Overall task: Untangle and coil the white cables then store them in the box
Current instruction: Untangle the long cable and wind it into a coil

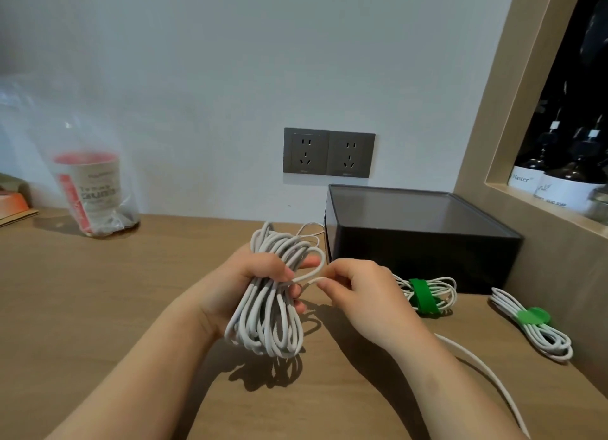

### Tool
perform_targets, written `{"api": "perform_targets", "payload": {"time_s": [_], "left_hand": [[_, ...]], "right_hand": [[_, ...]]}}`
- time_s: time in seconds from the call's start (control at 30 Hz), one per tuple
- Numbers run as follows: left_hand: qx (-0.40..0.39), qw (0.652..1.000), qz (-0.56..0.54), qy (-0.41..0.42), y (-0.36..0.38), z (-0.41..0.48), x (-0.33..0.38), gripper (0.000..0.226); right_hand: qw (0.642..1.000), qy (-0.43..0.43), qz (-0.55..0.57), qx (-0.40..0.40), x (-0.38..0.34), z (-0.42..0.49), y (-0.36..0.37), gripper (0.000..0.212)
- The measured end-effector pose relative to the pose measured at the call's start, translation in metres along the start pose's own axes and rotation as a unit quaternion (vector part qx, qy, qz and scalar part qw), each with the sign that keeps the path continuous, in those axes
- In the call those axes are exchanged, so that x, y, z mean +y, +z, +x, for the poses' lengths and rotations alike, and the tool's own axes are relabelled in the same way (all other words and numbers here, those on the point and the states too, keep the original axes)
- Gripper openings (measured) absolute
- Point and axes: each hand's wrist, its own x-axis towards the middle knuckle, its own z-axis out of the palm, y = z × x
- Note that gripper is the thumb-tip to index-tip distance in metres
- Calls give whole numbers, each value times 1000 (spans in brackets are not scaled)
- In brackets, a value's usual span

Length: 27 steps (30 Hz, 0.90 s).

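Wooden desktop (98,308) fills the lower view, with a pale wall behind it. Nearest, a loose white cable (487,370) runs from the bottom right edge up behind the right wrist. Above the desk, the left hand (250,275) grips a thick bundle of white cable (266,321) around its middle, fingers curled round the strands, loops hanging below and sticking out above the fist. Just beside it, the right hand (365,294) pinches a single strand (311,276) between thumb and fingertips, where it loops off the bundle.

Farther right, two coiled white cables lie on the desk, each bound with a green tie: one (427,293) just in front of the black box (427,242), the other (536,327) near the right wall. The box stands against the back wall. Far left, a clear plastic bag (92,176) holds a red-and-white cup. Two grey wall sockets (329,153) sit above the box, and dark bottles (566,183) stand in a wooden niche at right.
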Motion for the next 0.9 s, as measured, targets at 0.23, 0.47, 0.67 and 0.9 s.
{"api": "perform_targets", "payload": {"time_s": [0.23, 0.47, 0.67, 0.9], "left_hand": [[28, 998, 60, 7, 3, -2, 4, 31], [78, 987, 137, -10, 5, 0, 0, 53], [124, 980, 158, -4, 7, 0, -1, 45], [139, 965, 220, 7, 4, 0, 0, 46]], "right_hand": [[983, 30, -175, 47, -4, -3, -16, 38], [999, -9, -14, 48, -2, 0, -10, 21], [997, -46, 4, 66, -3, 0, -7, 15], [986, -5, 163, 46, -7, -1, 0, 18]]}}
